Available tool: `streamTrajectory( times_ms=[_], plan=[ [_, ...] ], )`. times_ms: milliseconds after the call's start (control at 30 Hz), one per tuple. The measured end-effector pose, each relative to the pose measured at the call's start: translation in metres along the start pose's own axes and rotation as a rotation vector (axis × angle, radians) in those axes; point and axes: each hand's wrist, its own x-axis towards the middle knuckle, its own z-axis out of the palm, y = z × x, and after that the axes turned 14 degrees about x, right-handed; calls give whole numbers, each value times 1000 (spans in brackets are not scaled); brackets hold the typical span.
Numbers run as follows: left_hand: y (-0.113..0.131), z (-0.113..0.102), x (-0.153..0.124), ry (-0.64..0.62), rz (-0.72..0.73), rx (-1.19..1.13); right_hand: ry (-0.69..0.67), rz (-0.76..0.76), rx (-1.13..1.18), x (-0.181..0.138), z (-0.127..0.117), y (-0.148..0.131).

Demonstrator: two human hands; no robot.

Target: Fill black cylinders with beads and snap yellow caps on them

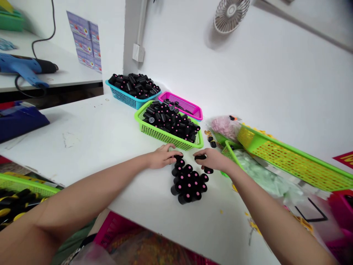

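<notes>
Several small black cylinders with pink dots [189,183] stand in a tight cluster on the white table [91,136]. My left hand [162,156] rests at the cluster's far left corner, fingers curled over one black cylinder. My right hand [211,159] sits at the far right corner, fingers pinched on a black cylinder lying sideways. Just beyond both hands stands a green basket [146,127] heaped with the same black pieces.
A blue basket [121,96] of black pieces and a pink basket [190,106] sit behind the green one. Yellow-green baskets [278,154] and bags of pink and green bits crowd the right. A blue heat gun [24,68] lies far left; a fan [230,13] hangs on the wall.
</notes>
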Motion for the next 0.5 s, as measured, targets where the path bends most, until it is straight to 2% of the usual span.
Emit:
streamTrajectory(
  times_ms=[233,500],
  plan=[
    [-2,1,0,9,-7,-19,18,30,146,6,-2,14],
    [-2,1,0,-2,-2,-15,43,31,207,19,8,26]
  ],
)
